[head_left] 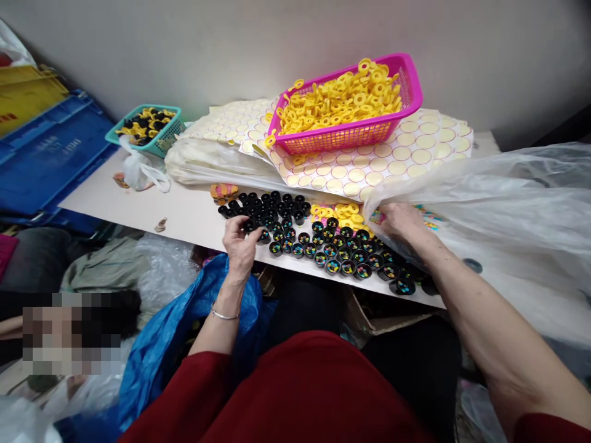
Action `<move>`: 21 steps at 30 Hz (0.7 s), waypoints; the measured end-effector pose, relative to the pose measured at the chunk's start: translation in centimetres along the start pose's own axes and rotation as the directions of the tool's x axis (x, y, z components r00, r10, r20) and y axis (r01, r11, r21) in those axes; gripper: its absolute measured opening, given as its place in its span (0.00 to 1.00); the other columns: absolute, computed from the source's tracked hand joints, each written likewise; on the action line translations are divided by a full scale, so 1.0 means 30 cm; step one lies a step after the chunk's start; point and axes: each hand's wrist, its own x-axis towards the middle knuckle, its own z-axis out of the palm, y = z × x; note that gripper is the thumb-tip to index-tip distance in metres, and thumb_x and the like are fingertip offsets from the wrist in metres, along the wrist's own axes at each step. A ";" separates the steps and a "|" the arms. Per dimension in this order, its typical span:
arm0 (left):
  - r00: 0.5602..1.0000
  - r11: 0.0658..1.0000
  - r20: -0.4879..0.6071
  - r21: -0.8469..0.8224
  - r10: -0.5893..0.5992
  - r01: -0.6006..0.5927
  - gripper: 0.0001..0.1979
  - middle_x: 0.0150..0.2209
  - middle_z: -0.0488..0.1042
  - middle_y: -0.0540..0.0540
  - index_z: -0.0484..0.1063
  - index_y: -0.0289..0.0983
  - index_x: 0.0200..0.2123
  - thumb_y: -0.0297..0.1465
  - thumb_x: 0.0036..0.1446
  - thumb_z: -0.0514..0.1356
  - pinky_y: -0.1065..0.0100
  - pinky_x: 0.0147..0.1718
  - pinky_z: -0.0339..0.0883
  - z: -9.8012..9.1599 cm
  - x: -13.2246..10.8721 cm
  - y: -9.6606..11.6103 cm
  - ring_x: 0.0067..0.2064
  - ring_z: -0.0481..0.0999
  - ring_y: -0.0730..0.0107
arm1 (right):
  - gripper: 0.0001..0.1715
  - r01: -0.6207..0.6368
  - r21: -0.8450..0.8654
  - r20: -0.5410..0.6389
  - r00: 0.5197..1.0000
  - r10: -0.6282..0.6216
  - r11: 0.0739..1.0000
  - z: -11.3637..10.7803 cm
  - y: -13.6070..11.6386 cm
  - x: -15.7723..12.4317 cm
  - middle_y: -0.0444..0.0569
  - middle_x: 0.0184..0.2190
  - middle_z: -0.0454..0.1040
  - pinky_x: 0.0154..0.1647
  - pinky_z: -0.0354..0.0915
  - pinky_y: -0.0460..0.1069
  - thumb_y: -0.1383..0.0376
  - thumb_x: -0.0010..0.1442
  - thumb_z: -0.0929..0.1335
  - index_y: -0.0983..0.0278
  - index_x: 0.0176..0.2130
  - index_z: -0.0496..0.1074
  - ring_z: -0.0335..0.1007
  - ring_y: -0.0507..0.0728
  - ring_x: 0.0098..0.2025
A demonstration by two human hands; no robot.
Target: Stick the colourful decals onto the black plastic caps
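Over at the far left we have a yellow crate [30, 95] showing above a blue crate [50, 157], pale markings on its side. Up by the grey wall [184, 49] we spot a teal basket [170, 140], and there, just in front, a small white plastic bag [138, 169], handles loose! Across the back we get printed sheets [406, 151], row upon row of pale yellow circles ringed in red. Down low, a crumpled blue bag [159, 338] gapes, clear plastic [164, 261] bunched near it, and we catch an open cardboard box [392, 325].
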 end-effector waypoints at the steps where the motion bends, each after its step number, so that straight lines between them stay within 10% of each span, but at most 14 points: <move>1: 0.998 1.000 0.057 -0.028 0.006 -0.004 0.17 0.40 0.69 0.49 0.74 0.38 0.38 0.30 0.41 0.71 0.68 0.43 0.70 0.026 -0.026 0.028 0.42 0.73 0.70 | 0.06 -0.001 0.007 0.013 1.000 0.001 1.000 0.003 -0.018 0.006 0.67 0.36 0.78 0.47 0.67 0.64 0.67 0.48 0.70 0.66 0.30 0.76 0.74 0.76 0.47; 8: 0.923 0.973 0.369 -0.229 0.111 -0.026 0.17 0.41 0.73 0.47 0.77 0.40 0.39 0.28 0.42 0.71 0.67 0.42 0.70 0.212 -0.160 0.141 0.44 0.74 0.67 | 0.05 -0.040 0.559 0.012 0.999 0.040 0.828 0.002 -0.029 0.005 0.49 0.26 0.75 0.39 0.69 0.55 0.65 0.43 0.70 0.62 0.27 0.72 0.72 0.61 0.34; 14: 0.803 0.968 0.588 -0.242 0.095 0.063 0.17 0.41 0.77 0.46 0.78 0.39 0.39 0.28 0.42 0.71 0.64 0.43 0.71 0.307 -0.224 0.169 0.45 0.76 0.64 | 0.15 -0.006 0.853 -0.120 0.971 0.208 0.522 -0.080 -0.044 -0.197 0.45 0.27 0.72 0.37 0.68 0.53 0.59 0.38 0.74 0.60 0.27 0.70 0.67 0.55 0.30; 21: 0.706 0.979 0.701 -0.196 0.100 0.056 0.18 0.42 0.80 0.46 0.78 0.38 0.41 0.25 0.42 0.69 0.59 0.50 0.71 0.396 -0.302 0.202 0.45 0.77 0.63 | 0.08 0.273 0.582 -0.158 0.962 -0.223 0.766 -0.159 -0.150 -0.374 0.47 0.32 0.75 0.44 0.69 0.56 0.56 0.55 0.69 0.57 0.33 0.75 0.72 0.59 0.37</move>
